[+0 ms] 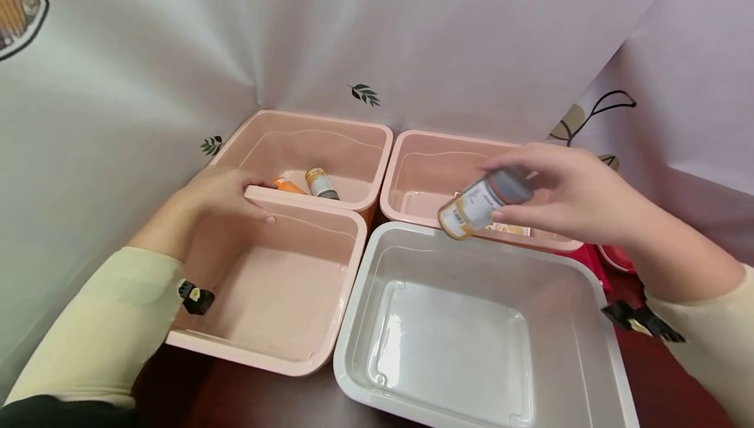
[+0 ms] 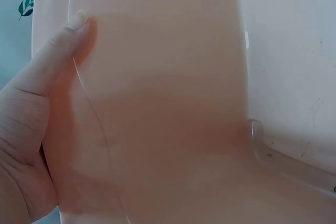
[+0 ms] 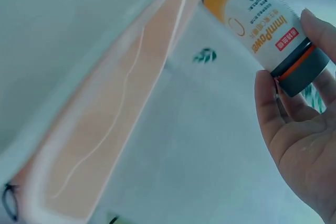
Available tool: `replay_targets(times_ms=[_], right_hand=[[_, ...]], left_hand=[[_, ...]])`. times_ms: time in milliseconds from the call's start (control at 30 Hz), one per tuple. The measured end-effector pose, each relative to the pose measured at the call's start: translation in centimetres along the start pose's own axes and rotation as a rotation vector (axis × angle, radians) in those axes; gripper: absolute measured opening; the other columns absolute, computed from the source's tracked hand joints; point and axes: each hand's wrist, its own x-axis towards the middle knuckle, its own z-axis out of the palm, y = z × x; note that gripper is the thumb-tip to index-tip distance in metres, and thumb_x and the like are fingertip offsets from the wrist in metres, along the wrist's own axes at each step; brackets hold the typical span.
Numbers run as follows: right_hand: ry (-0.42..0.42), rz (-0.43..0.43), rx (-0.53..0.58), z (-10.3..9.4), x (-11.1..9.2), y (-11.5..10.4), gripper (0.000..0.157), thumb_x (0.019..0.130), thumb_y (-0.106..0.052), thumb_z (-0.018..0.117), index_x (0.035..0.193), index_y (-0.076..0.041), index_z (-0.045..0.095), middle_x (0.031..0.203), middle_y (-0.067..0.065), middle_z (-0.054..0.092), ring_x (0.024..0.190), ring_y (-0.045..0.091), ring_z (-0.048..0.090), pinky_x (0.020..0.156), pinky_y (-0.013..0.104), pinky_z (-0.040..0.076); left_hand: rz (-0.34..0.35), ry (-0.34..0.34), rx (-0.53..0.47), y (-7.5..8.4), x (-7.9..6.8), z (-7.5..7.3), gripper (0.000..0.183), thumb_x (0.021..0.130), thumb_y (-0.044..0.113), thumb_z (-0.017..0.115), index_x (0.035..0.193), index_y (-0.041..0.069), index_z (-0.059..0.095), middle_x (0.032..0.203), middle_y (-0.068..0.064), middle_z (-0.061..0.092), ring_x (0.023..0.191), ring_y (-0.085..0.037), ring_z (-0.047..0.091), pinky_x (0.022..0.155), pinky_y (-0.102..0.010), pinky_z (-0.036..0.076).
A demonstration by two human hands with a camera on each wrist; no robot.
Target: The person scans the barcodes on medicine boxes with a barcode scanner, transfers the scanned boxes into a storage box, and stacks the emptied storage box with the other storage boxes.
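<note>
My right hand [image 1: 574, 192] grips the cap end of a small supplement bottle [image 1: 471, 209], tilted over the far edge of the white bin [image 1: 453, 343] and the near edge of the back-right pink bin [image 1: 406, 160]. In the right wrist view the bottle [image 3: 257, 19] has a white and yellow label and a dark cap with an orange ring. My left hand [image 1: 220, 196] holds the far rim of the front-left pink bin [image 1: 283, 297]. Its thumb is inside the wall; most of its fingers are hidden behind it.
A similar bottle [image 1: 321, 183] and an orange item [image 1: 287, 184] lie in the back-left pink bin [image 1: 324, 119]. Printed packets [image 1: 511, 228] show partly in the back-right bin. Red objects [image 1: 618, 258] sit beyond the white bin's right corner. Patterned sheeting [image 1: 448, 42] hangs behind.
</note>
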Motion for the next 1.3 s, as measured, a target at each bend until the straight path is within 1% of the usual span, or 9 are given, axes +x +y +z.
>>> replay_targets(times_ms=[100,233,367,500,633,767,900,1133,1300], right_hand=[[-0.053,-0.045,-0.043,0.6,2.6,-0.6,0.060,0.075,-0.006,0.099,0.130,-0.015,0.075,0.111,-0.005,0.073,0.088,0.011,0.068,0.075,0.022,0.059],[-0.090,0.000,-0.063,1.4,5.6,-1.3,0.055,0.081,-0.008,0.095,0.131,-0.016,0.075,0.113,-0.001,0.073,0.088,0.014,0.069,0.075,0.032,0.062],[-0.065,0.036,-0.082,2.5,8.2,-1.7,0.052,0.084,-0.013,0.092,0.132,-0.016,0.074,0.122,0.003,0.072,0.096,0.020,0.069,0.080,0.039,0.060],[-0.025,0.061,-0.090,5.0,10.3,-1.9,0.051,0.084,-0.020,0.092,0.132,-0.017,0.073,0.127,0.005,0.070,0.104,0.023,0.066,0.086,0.043,0.057],[-0.007,0.051,-0.088,8.0,11.9,-2.0,0.051,0.085,-0.021,0.091,0.131,-0.014,0.073,0.128,0.007,0.070,0.111,0.023,0.064,0.091,0.040,0.055],[-0.041,0.006,-0.097,10.0,13.2,-2.5,0.049,0.086,-0.018,0.089,0.131,-0.010,0.072,0.129,0.008,0.070,0.119,0.025,0.061,0.101,0.040,0.049],[-0.087,0.003,-0.124,10.9,13.8,-2.9,0.049,0.087,-0.018,0.088,0.132,-0.010,0.071,0.132,0.008,0.069,0.122,0.025,0.060,0.104,0.038,0.047],[-0.134,0.033,-0.164,11.2,14.0,-3.5,0.049,0.092,-0.018,0.083,0.138,-0.012,0.067,0.139,0.006,0.065,0.126,0.024,0.057,0.106,0.036,0.046],[-0.136,0.048,-0.197,10.5,13.8,-3.9,0.052,0.095,-0.024,0.080,0.143,-0.013,0.064,0.141,0.006,0.061,0.127,0.024,0.057,0.108,0.039,0.046]], left_hand=[[0.000,0.002,-0.003,0.3,0.0,0.1,0.077,0.072,0.063,0.093,0.132,0.018,0.076,0.116,-0.009,0.076,0.108,-0.032,0.067,0.100,-0.059,0.048],[-0.001,0.007,0.006,0.7,0.2,-0.1,0.078,0.070,0.066,0.093,0.130,0.019,0.077,0.116,-0.009,0.076,0.108,-0.032,0.067,0.101,-0.059,0.047],[0.002,0.020,0.022,0.9,0.6,-0.2,0.075,0.069,0.065,0.094,0.129,0.021,0.078,0.112,-0.006,0.077,0.106,-0.030,0.068,0.100,-0.057,0.047],[0.018,0.014,0.019,0.9,0.7,-0.2,0.074,0.069,0.062,0.095,0.128,0.020,0.078,0.112,-0.005,0.078,0.104,-0.029,0.069,0.099,-0.056,0.048],[0.026,0.005,0.015,0.9,0.5,-0.1,0.078,0.069,0.063,0.095,0.131,0.018,0.077,0.117,-0.008,0.077,0.105,-0.030,0.069,0.099,-0.058,0.048],[0.015,0.013,0.032,0.8,0.2,-0.1,0.082,0.069,0.063,0.094,0.134,0.018,0.076,0.122,-0.011,0.076,0.110,-0.033,0.068,0.101,-0.060,0.046],[0.017,0.009,0.041,0.7,0.3,0.0,0.081,0.069,0.063,0.094,0.134,0.018,0.076,0.121,-0.011,0.076,0.109,-0.032,0.069,0.100,-0.060,0.046],[0.034,0.002,0.039,1.0,0.7,-0.1,0.080,0.068,0.064,0.095,0.131,0.018,0.077,0.118,-0.010,0.077,0.106,-0.032,0.069,0.099,-0.060,0.046],[0.042,0.001,0.040,1.2,1.1,-0.2,0.080,0.068,0.064,0.094,0.132,0.018,0.077,0.117,-0.008,0.077,0.106,-0.031,0.069,0.099,-0.060,0.046]])
